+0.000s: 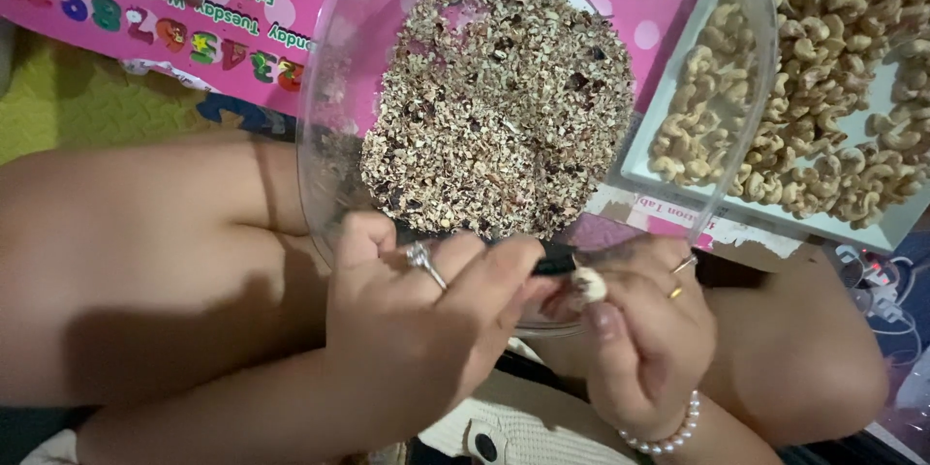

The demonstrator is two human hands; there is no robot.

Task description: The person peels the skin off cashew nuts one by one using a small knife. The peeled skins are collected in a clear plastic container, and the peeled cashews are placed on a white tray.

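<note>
Left hand (426, 329): near centre, fingers curled inward, ring on one finger, fingertips meeting those of the right hand. Right hand (644, 329): just right of it, fingers pinched closed, two rings, bead bracelet at wrist. Both forearms enter from the near edge.

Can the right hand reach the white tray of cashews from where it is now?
Probably yes: the right hand holds a nut, the white tray lies beyond to its right, and nothing stands between them.

Left hand (417, 329) pinches dark tool (554, 260) against cashew (588, 284) in right hand (644, 329), over clear bowl (329, 136) of husks (499, 107).
</note>
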